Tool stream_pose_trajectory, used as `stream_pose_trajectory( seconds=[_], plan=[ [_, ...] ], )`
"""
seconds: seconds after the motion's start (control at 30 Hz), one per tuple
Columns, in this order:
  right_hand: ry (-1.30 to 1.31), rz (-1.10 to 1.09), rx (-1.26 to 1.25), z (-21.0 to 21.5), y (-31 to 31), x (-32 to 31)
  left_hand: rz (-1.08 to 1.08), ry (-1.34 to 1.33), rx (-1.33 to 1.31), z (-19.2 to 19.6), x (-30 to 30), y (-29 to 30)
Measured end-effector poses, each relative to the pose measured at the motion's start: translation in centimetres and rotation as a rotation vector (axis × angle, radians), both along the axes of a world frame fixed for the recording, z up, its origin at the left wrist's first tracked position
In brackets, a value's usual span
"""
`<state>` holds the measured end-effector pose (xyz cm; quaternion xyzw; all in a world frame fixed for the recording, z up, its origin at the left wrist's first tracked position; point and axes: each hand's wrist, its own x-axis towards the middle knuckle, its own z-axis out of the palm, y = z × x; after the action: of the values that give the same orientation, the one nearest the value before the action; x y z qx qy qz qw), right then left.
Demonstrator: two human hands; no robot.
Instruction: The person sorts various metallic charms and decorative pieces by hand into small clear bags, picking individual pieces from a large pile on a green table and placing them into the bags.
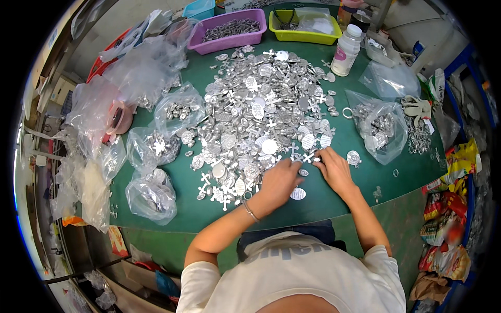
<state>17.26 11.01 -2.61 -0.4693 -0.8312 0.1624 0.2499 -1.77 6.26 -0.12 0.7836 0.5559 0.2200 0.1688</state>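
Observation:
A wide heap of silver-coloured medals and small crosses (261,104) covers the middle of the green table (209,221). At the heap's near right edge, my left hand (279,182) hovers low over the pieces, its fingers bent and smeared by motion. A bracelet (250,211) circles that wrist. Beside it, my right hand (335,169) has its fingertips pinched together by a small cross (308,158); what lies between them is too small to name. An oval medal (298,193) lies below my left fingers, and a round medal (354,158) is right of my right hand.
Clear bags of metal pieces (151,195) line the left side; another bag (381,128) lies right. Behind the heap stand a purple tray (255,39), a yellow-green tray (297,36) and a white bottle (347,51). A pink cup (120,119) stands left.

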Motion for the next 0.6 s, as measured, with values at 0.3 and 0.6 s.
stream_pose_trajectory(
  seconds=[0.3, 0.6],
  plan=[
    [1.518, -0.059, -1.149, 2.2, 0.8, 2.5, -0.016, -0.416, -0.388, -0.1, 0.9, 0.8],
    [0.129, -0.202, -0.154, 0.3, 0.9, 0.5, 0.231, -1.404, -1.032, -0.2, 0.0, 2.6]
  ],
)
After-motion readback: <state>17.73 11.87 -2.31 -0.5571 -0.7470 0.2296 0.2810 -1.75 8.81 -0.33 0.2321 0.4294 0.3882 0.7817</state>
